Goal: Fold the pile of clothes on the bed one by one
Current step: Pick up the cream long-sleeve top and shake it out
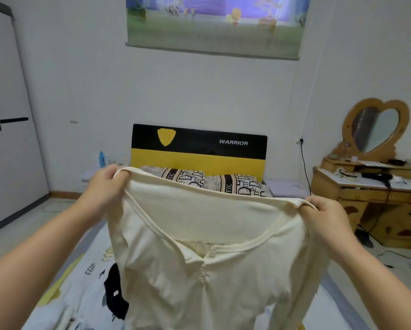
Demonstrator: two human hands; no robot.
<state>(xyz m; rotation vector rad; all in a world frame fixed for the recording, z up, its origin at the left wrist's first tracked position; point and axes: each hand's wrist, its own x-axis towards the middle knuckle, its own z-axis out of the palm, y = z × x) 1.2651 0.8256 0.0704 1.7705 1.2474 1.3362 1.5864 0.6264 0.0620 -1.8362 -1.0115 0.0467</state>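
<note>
Bed [80,277]: below both hands, printed sheet, black-and-yellow headboard [198,148] beyond them. Cream shirt [199,270]: held up over the bed, stretched between the hands, buttoned neckline toward the camera, body hanging down. Black garment [115,291]: lying on the sheet below the left hand, partly behind the shirt. Left hand [104,184]: fingers curled, pinching the shirt's left shoulder. Right hand [323,215]: pinching the right shoulder likewise.
</note>
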